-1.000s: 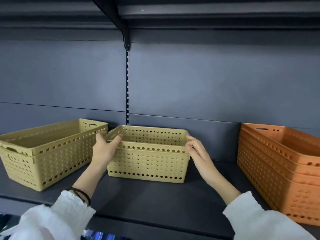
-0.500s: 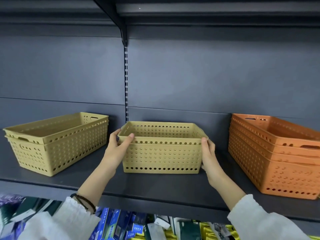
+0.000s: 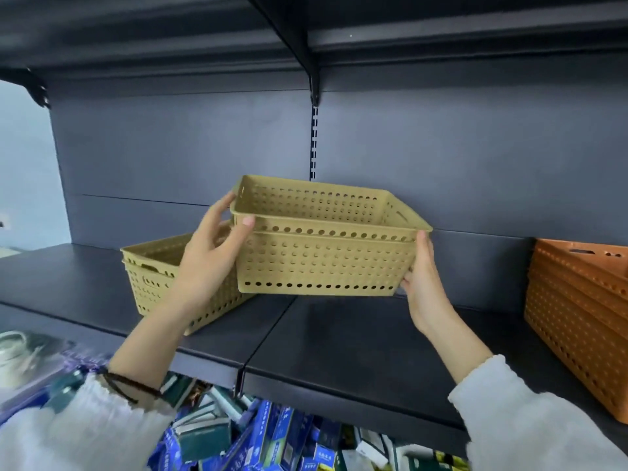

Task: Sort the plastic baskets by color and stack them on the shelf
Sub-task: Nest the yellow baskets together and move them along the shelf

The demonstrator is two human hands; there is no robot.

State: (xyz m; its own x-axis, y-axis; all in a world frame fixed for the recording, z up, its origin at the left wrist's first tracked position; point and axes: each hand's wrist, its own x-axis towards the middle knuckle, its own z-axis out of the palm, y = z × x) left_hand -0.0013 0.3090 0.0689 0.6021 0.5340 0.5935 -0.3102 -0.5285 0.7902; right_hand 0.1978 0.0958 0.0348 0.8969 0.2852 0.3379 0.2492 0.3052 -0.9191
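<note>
A yellow perforated basket (image 3: pixel 323 260) hangs in the air above the dark shelf (image 3: pixel 356 341). My left hand (image 3: pixel 210 260) grips its left end at the rim, and my right hand (image 3: pixel 421 270) holds its right end lower down. Behind my left hand, a stack of yellow baskets (image 3: pixel 149 277) rests on the shelf, partly hidden. At the right edge stands a stack of orange baskets (image 3: pixel 577 307) on the same shelf.
Another dark shelf board (image 3: pixel 407 32) runs overhead, held by a bracket (image 3: pixel 314 86) on a slotted upright. Below the shelf's front edge lie several blue and green boxes (image 3: pixel 265 436). Bare shelf surface lies between the yellow and orange stacks.
The yellow basket was standing on the shelf between my hands; both hands have lifted it off the shelf and carried it leftward, toward the yellow stack.
</note>
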